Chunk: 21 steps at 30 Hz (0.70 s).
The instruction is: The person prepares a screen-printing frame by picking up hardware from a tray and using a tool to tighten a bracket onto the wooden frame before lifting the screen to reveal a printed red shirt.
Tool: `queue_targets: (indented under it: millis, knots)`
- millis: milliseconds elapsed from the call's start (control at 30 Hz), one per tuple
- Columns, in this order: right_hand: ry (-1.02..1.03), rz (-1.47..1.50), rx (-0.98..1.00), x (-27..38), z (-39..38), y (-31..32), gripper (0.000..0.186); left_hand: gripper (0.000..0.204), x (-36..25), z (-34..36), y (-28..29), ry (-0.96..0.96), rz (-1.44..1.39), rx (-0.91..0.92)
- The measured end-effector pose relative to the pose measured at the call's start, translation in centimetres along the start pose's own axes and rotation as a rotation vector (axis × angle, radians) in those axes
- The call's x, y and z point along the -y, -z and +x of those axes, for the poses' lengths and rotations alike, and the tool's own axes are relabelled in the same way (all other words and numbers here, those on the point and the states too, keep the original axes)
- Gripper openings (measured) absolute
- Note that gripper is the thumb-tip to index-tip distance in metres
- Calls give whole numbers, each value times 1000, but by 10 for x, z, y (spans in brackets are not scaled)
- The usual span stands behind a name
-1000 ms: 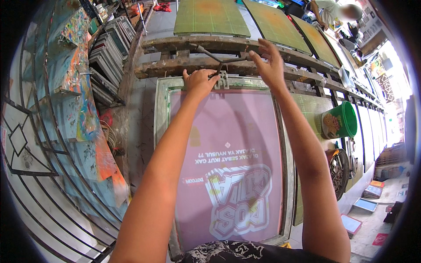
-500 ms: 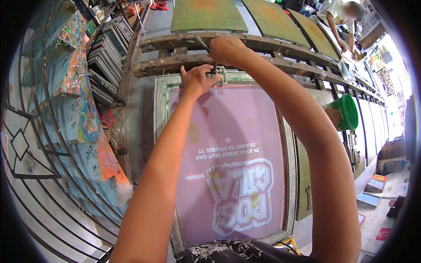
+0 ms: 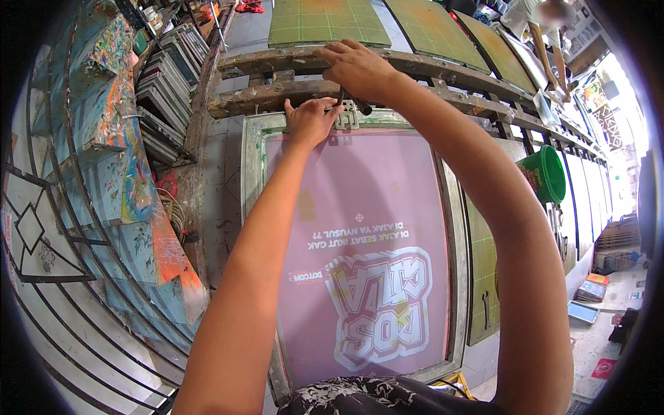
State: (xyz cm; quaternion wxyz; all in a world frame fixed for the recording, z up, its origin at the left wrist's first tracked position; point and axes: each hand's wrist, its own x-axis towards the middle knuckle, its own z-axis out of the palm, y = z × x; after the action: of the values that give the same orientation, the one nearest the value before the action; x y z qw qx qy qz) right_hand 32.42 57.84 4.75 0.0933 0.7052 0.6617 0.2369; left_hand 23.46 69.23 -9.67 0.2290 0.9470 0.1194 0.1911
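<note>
A wooden-framed printing screen with pinkish-purple mesh lies in front of me, bearing pale reversed lettering. At its far edge a metal hinge clamp joins it to a rail. My left hand rests by the clamp, its thumb and fingertips closed around the shaft of a dark metal wrench, with one finger sticking out. The end of the wrench pokes out right of the clamp. Over the rail, my right hand is raised with fingers stretched to the left; its palm side is hidden.
Paint-stained rails run across beyond the screen, with green gridded boards behind. A green bucket and a spanner are at right. Stacked frames and black metal railings stand left. Another person works far right.
My right hand has opened from its grip on the wrench handle, fingers now extended. The handle has swung from the upper left to the right of the clamp. My left hand stays by the clamp.
</note>
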Motion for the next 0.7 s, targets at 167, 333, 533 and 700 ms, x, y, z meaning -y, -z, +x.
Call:
queue_targets:
  millis: [167, 333, 533, 700]
  knots:
    - [112, -4, 265, -16, 4, 1, 21, 44, 5, 2, -3, 15, 3, -33]
    - [-249, 152, 413, -5, 11, 3, 36, 62, 0, -3, 4, -15, 67, 51]
    - [-457, 307, 454, 2, 24, 11, 43, 78, 9, -3, 3, 4, 80, 54]
    - [-360, 418, 433, 2, 7, 1, 37, 83, -1, -3, 6, 19, 99, 139]
